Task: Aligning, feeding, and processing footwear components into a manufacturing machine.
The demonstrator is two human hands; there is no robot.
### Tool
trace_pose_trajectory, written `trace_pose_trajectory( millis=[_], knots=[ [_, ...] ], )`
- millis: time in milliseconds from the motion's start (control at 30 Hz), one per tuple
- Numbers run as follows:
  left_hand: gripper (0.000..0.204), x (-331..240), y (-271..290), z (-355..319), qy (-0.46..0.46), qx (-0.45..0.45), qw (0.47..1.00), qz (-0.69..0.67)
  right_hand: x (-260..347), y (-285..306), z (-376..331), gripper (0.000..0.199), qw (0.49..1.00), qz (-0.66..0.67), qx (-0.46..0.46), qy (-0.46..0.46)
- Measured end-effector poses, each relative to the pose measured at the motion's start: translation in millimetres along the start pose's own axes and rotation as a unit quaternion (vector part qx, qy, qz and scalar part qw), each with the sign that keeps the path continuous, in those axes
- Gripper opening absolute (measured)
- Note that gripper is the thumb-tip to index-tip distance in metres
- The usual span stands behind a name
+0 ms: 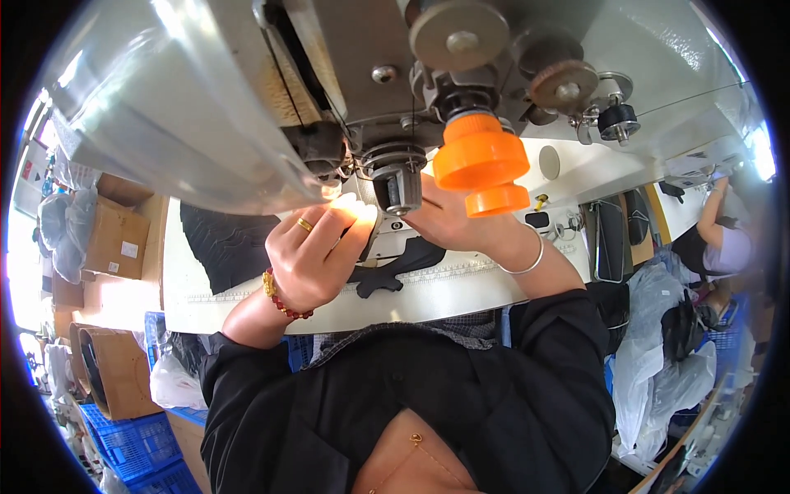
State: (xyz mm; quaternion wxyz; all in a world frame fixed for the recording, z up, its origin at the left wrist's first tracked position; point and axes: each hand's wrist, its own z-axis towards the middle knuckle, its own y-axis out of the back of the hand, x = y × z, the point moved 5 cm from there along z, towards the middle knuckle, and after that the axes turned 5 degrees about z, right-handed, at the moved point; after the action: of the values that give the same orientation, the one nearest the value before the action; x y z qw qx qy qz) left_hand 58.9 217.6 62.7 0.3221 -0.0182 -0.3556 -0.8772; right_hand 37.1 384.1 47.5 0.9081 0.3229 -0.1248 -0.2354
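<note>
A grey sewing machine head [346, 74] fills the top of the view, with an orange thread cone [481, 160] on its front. Under its needle bar [395, 188] a curved black fabric piece [393, 267] lies on the white table [461, 292]. My left hand [317, 247], wearing a gold ring and a red bead bracelet, has its fingers curled on the piece just left of the needle, in bright lamp light. My right hand [453, 224], with a silver bangle on its wrist, sits on the piece to the right of the needle. Its fingertips are hidden behind the machine.
A larger black fabric sheet [224, 245] lies on the table's left part. Cardboard boxes [115, 239], a cardboard roll [111, 370] and blue crates [132, 436] stand at the left. White plastic bags [658, 354] pile at the right, where another person [724, 239] works.
</note>
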Motion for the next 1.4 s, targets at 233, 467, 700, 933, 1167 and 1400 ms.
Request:
trace_pose_trajectory(
  millis=[233, 467, 700, 933, 1167, 1400],
  knots=[
    [0.026, -2.6, -0.1, 0.4, 0.0, 0.013, 1.0, 0.01, 5.0, 5.0, 6.5, 0.027, 0.999, -0.021, -0.008, 0.049],
    [0.024, -0.1, -4.2, -0.2, 0.004, 0.014, 0.999, 0.028, 1.2, -1.7, 0.1, 0.026, 0.996, -0.013, -0.045, 0.081],
    [0.028, 23.8, -21.1, -12.9, 0.086, -0.025, 0.996, -0.017, -4.3, -16.6, -4.8, 0.019, 0.997, 0.013, -0.065, 0.031],
    [0.026, 22.7, -20.5, -13.1, 0.063, -0.015, 0.997, 0.041, -6.7, -20.1, -6.7, 0.014, 0.997, 0.021, -0.075, 0.013],
    [0.022, 21.5, -17.1, -5.9, 0.098, 0.008, 0.994, 0.049, -10.4, -23.6, -11.8, 0.018, 0.996, 0.034, -0.082, -0.016],
    [0.018, 28.2, -9.2, -5.6, 0.121, 0.02, 0.992, -0.031, -5.3, -23.3, -11.0, 0.015, 0.995, 0.049, -0.082, -0.026]
  ],
)
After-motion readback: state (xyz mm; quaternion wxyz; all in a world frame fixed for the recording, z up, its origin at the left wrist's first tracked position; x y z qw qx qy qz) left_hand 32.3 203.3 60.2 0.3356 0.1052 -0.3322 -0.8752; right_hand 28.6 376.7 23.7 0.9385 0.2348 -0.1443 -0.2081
